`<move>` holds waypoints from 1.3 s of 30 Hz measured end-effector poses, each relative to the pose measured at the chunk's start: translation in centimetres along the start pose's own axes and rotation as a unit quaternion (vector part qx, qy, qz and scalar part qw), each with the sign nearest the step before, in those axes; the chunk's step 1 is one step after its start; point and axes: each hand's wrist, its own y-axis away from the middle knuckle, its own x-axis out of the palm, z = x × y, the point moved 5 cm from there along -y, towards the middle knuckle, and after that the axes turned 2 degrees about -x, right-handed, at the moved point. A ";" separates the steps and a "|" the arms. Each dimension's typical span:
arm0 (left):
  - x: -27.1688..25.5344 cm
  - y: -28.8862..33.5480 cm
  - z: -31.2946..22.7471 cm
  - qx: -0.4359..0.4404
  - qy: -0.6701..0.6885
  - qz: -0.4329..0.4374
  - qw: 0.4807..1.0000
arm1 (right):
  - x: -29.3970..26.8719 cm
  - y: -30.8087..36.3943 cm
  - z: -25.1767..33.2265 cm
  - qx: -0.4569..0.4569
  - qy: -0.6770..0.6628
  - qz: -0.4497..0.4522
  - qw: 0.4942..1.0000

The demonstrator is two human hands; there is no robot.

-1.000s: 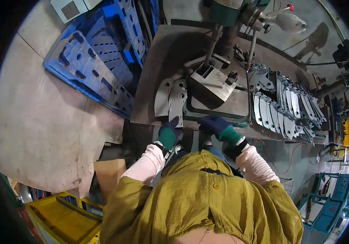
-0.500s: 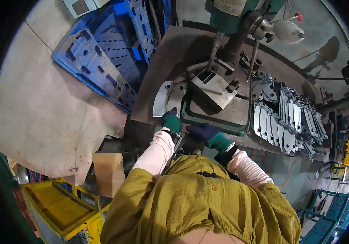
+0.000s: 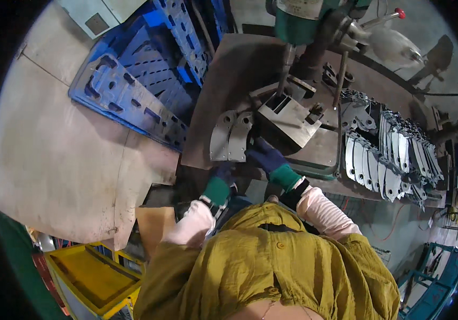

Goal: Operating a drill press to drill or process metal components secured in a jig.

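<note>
We are at the pick-up step. Our right hand (image 3: 265,156) rests on the curved metal plates (image 3: 231,136), left of the drill block (image 3: 285,121); grip unclear. Left hand (image 3: 220,184) hangs below w/ nothing, hands apart. Next, we think: grab 1 plate firmly.

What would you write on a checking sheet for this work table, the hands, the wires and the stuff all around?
Surface: dark metal workbench, worn, under a green drill press.
Job's things: two curved grey metal plates lying side by side at the bench's front edge, beside a metal fixture block.
Clutter: rows of similar metal plates stacked on edge to the right.
Hands: left hand gloved, low by the bench edge; right hand gloved, reaching toward the plates. Grip unclear.
Cables: orange cord on the floor at right.
Surroundings: blue plastic pallets, yellow bin, cardboard box.
</note>
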 end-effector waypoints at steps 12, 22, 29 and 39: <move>-8.2 -9.3 -4.8 -0.226 0.205 0.142 0.942 | 2.9 -6.7 -1.0 0.114 0.107 -0.103 0.982; -8.3 -11.5 -3.4 -0.171 0.325 0.230 0.901 | 3.7 -8.0 -2.1 -0.096 0.437 0.047 0.893; -11.0 -11.0 -4.1 -0.151 0.378 0.185 0.894 | 6.0 -9.8 -6.0 0.071 0.247 -0.164 0.952; -12.0 -11.5 0.3 -0.070 0.117 0.154 0.979 | 7.8 -10.5 -0.7 0.120 -0.038 -0.066 0.990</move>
